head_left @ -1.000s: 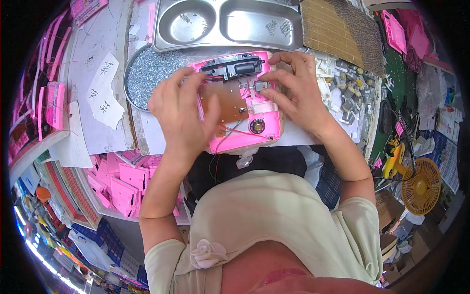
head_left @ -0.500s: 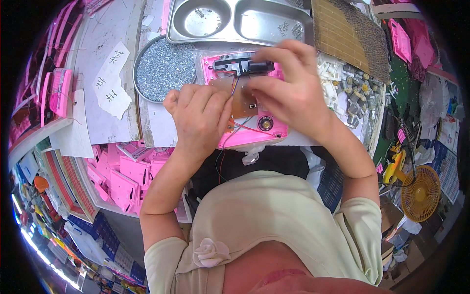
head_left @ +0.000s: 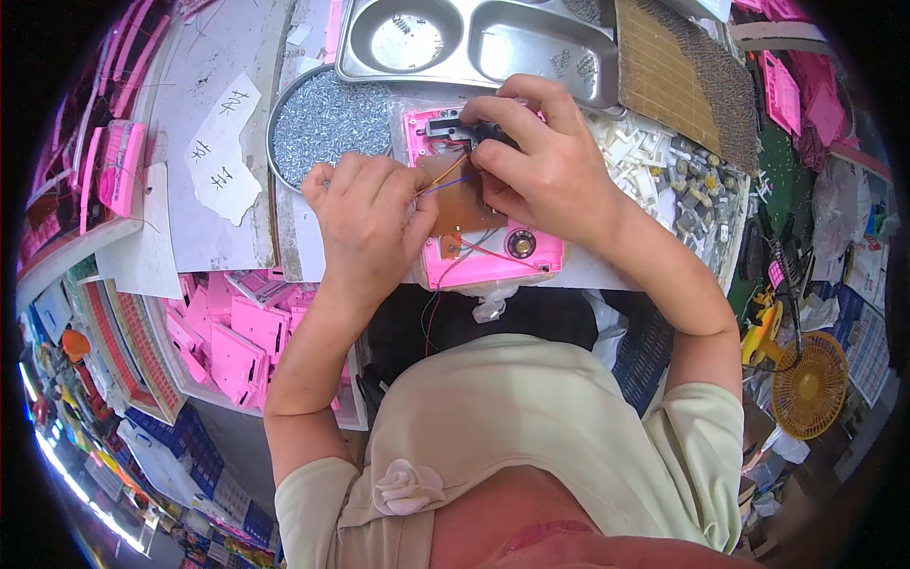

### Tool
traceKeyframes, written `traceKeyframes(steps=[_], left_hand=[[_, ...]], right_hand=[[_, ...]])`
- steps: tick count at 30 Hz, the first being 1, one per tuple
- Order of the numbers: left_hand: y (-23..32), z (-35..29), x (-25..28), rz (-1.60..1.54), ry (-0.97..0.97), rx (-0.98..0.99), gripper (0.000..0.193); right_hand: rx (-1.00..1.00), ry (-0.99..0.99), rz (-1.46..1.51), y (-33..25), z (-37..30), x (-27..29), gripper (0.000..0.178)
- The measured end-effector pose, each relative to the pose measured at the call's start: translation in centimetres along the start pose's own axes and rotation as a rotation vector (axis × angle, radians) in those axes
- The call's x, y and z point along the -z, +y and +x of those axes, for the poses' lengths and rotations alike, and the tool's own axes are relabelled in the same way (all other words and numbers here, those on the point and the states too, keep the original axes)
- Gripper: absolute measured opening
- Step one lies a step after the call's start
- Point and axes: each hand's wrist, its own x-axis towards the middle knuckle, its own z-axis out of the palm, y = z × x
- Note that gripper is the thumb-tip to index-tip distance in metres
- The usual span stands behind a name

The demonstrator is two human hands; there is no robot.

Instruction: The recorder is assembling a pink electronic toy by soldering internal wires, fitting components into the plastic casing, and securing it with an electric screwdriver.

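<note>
On the bench in front of me lies a pink plastic casing (head_left: 474,272), open side up. It holds a brown circuit board (head_left: 445,206), a small round speaker (head_left: 521,244) and a black mechanism (head_left: 444,127) along its far edge. My left hand (head_left: 365,213), at the casing's left side, is closed in a pinch on thin wires (head_left: 447,174), orange and blue, stretched over the board. Bent over the right part of the black mechanism, my right hand (head_left: 550,156) has its index finger and thumb closed round it. Its fingers hide that end of the mechanism.
A round tray of small screws (head_left: 327,128) stands left of the casing, and a steel compartment tray (head_left: 483,76) lies behind. White plastic parts (head_left: 621,152) and small motors (head_left: 697,180) are heaped at right. Pink casings (head_left: 242,341) fill a bin below left.
My left hand has drawn back slightly left, with the wires now stretched out from it. My right hand has come down onto the black mechanism. The view has shifted a little.
</note>
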Motion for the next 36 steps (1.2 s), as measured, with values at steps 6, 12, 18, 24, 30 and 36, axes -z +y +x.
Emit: traceKeyframes(steps=[6, 12, 18, 24, 30, 36], left_hand=[[0.6, 0.3, -0.7, -0.021, 0.060, -0.030, 0.021], [0.5, 0.4, -0.2, -0.044, 0.032, -0.030, 0.023], [-0.2, 0.5, 0.4, -0.024, -0.046, -0.007, 0.022], [2.8, 2.0, 1.5, -0.303, 0.001, 0.035, 0.027], [4.1, 4.9, -1.2, -0.736, -0.320, 0.141, 0.023], [4.4, 6.1, -0.8, -0.586, -0.339, 0.127, 0.013]], right_hand=[[0.022, 0.043, 0.041, -0.7, 0.6, -0.9, 0.017], [0.091, 0.071, 0.042, 0.0, 0.3, -0.8, 0.017], [0.054, 0.131, 0.087, 0.3, -0.4, -0.1, 0.021], [-0.204, 0.116, 0.370, 0.9, -3.7, 1.7, 0.023], [-0.324, 0.142, 0.567, 1.5, -5.5, 2.6, 0.018], [-0.563, 0.131, 0.607, 1.0, -5.6, 2.9, 0.016]])
